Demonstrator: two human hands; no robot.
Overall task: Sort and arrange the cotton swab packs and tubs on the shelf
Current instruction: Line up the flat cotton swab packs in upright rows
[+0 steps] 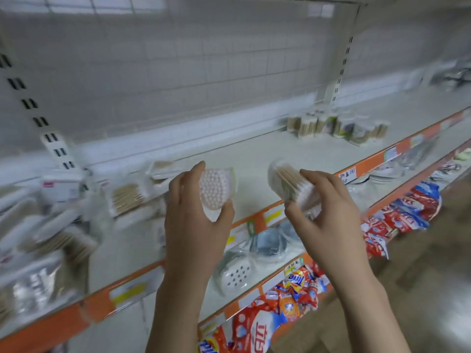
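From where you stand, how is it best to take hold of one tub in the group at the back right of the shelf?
Probably from above and the front. The tubs stand upright, packed side by side, so only the top and front of a front tub are free. Grip it round the upper wall. Both hands are full now: the left hand and right hand each hold a tub.

Detergent packets (285, 307) and soap dishes (235, 275) fill lower shelves.

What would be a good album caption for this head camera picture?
Each hand, left hand and right hand, holds a cotton swab tub over the shelf.
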